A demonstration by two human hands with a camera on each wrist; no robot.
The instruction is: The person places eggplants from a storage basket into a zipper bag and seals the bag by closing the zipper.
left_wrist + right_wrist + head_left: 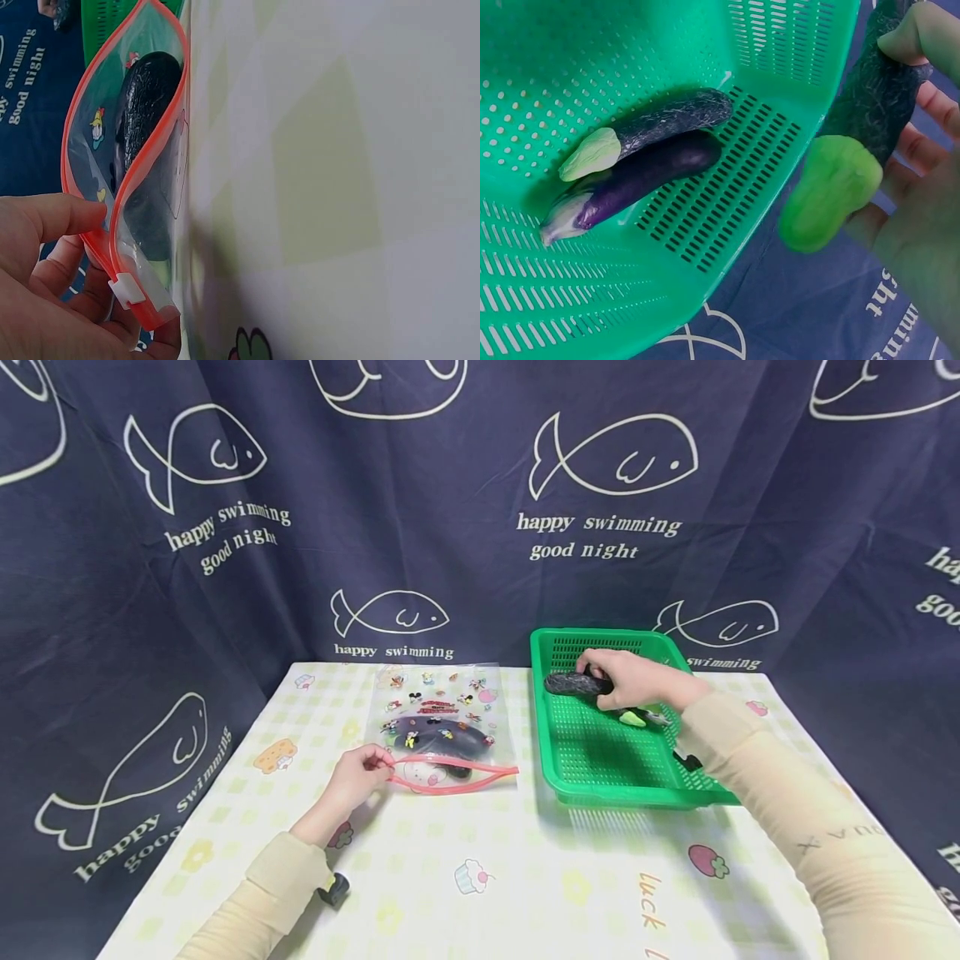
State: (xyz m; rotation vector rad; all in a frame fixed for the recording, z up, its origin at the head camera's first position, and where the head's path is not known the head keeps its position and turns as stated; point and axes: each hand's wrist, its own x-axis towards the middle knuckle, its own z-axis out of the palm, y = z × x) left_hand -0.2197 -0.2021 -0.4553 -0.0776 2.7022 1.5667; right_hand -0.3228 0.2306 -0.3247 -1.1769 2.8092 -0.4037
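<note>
My left hand (372, 766) pinches the red zip rim of a clear cartoon-printed bag (442, 727) lying flat on the table and holds its mouth open. In the left wrist view the left hand (90, 247) grips the rim near the white slider (126, 289), and a dark eggplant (146, 97) lies inside the bag. My right hand (603, 683) grips a dark eggplant (573, 683) above the green basket (600, 777). The right wrist view shows that held eggplant (870, 105) with its green cap in my right hand (922, 75). A black eggplant (667, 121) and a purple one (641, 176) lie in the basket.
The table carries a pale checked cloth (525, 877) with cartoon prints. A navy curtain (450, 485) with white fish drawings hangs right behind the table. The basket stands at the right, the bag left of it, about a hand's width apart.
</note>
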